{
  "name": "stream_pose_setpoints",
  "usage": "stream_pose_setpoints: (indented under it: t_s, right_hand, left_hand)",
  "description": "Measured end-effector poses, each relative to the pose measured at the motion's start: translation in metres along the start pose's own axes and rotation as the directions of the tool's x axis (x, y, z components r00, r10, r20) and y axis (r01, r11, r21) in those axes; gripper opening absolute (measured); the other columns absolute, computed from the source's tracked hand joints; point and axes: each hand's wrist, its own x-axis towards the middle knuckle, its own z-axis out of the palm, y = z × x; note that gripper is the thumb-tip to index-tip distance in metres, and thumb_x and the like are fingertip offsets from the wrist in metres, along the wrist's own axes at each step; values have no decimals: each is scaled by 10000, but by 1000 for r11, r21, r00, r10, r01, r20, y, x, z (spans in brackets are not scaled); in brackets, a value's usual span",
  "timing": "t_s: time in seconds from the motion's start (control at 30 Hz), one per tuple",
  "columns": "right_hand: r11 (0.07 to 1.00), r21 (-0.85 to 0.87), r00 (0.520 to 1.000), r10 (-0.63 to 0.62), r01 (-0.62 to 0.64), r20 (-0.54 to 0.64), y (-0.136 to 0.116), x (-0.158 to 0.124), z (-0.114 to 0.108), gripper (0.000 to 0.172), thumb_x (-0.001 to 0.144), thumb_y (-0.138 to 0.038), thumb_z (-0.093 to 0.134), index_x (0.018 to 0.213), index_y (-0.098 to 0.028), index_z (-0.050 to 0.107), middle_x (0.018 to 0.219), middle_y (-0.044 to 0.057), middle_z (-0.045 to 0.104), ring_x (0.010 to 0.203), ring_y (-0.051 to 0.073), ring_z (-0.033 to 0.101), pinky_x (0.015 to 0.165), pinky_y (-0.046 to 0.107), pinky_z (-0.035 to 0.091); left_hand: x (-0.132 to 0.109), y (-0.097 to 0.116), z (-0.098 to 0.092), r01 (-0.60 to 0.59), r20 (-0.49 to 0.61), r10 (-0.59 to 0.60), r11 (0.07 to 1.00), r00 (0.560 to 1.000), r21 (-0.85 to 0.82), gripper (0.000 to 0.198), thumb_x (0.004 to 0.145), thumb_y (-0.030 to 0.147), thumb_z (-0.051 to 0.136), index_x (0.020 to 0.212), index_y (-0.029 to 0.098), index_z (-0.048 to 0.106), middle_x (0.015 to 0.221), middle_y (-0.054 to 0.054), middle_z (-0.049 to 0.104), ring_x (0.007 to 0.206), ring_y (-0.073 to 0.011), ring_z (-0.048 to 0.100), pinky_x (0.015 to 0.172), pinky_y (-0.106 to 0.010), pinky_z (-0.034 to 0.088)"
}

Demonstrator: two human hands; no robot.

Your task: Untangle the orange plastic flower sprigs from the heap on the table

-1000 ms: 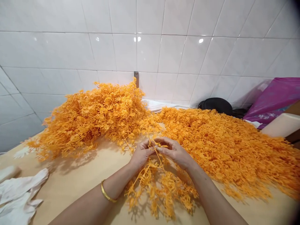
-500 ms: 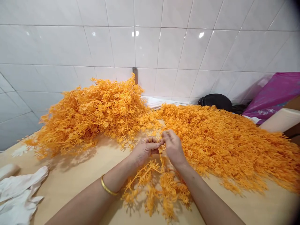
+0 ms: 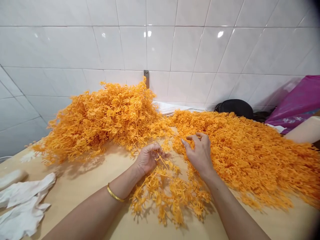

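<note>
My left hand [image 3: 149, 158] is closed on the stems of a bunch of orange plastic flower sprigs [image 3: 170, 196] that hangs down over the tan table [image 3: 82, 196]. A gold bangle [image 3: 113, 194] sits on that wrist. My right hand [image 3: 198, 151] hovers just right of it with fingers loosely spread, holding nothing, over the near edge of the flat orange sprig heap [image 3: 250, 156]. A taller pile of orange sprigs [image 3: 105, 120] rises behind my left hand.
White gloves [image 3: 22, 206] lie at the table's left front. A white tiled wall [image 3: 160, 50] closes the back. A black bag [image 3: 235, 107] and magenta plastic sheet [image 3: 297, 103] sit at the back right, beside a pale rounded object [image 3: 303, 131].
My right hand has let go of the bunch's stems and moved right and up, its fingers spreading. My left hand keeps the bunch and has barely moved.
</note>
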Motion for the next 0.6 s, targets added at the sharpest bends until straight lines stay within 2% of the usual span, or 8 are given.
stream_pose_setpoints:
  t_s: [0.13, 0.27, 0.33, 0.4, 0.47, 0.5, 0.53, 0.6]
  right_hand:
    - [995, 50, 990, -90, 85, 107, -8, -2, -7, 290, 799, -359, 407, 563, -194, 449, 601, 21, 450, 593, 149, 424, 537, 278, 314]
    - [964, 261, 924, -61, -43, 377, -19, -8, -7, 366, 764, -424, 456, 494, -192, 371, 443, -38, 351, 415, 84, 320, 413, 240, 219]
    - [900, 380, 801, -61, -214, 596, -22, -12, -5, 285, 715, -436, 519, 591, -184, 467, 500, -32, 439, 447, 88, 398, 414, 219, 263]
    - [795, 433, 610, -103, -424, 786, -23, -16, -2, 251, 690, -420, 554, 755, -180, 516, 550, -31, 481, 490, 99, 458, 439, 212, 317]
    - [723, 445, 491, -167, -529, 855, -23, -18, 0, 234, 694, -386, 558, 790, -178, 511, 546, -48, 451, 493, 91, 447, 465, 212, 336]
    - [710, 464, 492, -189, -530, 850, -22, -18, 2, 204, 698, -367, 556, 753, -177, 506, 545, -53, 430, 491, 82, 424, 473, 210, 332]
    - [713, 491, 533, -193, -501, 824, -21, -18, 3, 184, 702, -350, 552, 701, -176, 495, 549, -55, 411, 491, 76, 398, 479, 209, 321]
    - [755, 528, 681, -152, -387, 716, -18, -16, 6, 189, 712, -329, 538, 629, -175, 468, 561, -53, 389, 502, 73, 356, 486, 210, 295]
  left_hand:
    - [1, 2, 1, -102, -43, 106, 992, 993, 73, 121, 597, 134, 550, 489, 142, 498, 464, 45, 480, 474, -76, 471, 781, -374, 436]
    - [2, 3, 3, -187, -43, 201, 958, 979, 216, 159, 586, 140, 566, 453, 139, 479, 460, 33, 484, 489, -68, 454, 709, -306, 442]
    - [3, 4, 2, -187, -69, 215, 939, 974, 287, 148, 581, 159, 573, 461, 141, 488, 468, 19, 496, 517, -84, 476, 651, -276, 434]
    - [4, 3, 0, -178, -88, 220, 923, 972, 342, 143, 582, 175, 582, 473, 142, 496, 477, 14, 495, 541, -98, 492, 607, -256, 417]
    - [4, 3, -1, -187, -82, 237, 899, 968, 397, 135, 588, 187, 601, 496, 142, 514, 489, 16, 486, 564, -104, 499, 588, -240, 401]
    - [4, 3, -1, -193, -67, 244, 882, 967, 431, 120, 597, 196, 607, 520, 142, 533, 502, 17, 485, 573, -105, 500, 583, -235, 395]
    - [4, 3, -1, -214, -43, 265, 855, 963, 473, 102, 607, 203, 612, 547, 142, 555, 535, 11, 498, 595, -107, 504, 590, -231, 393]
    - [3, 4, 2, -292, 16, 345, 766, 938, 572, 69, 615, 207, 624, 611, 141, 602, 694, -17, 550, 707, -119, 521, 650, -231, 398]
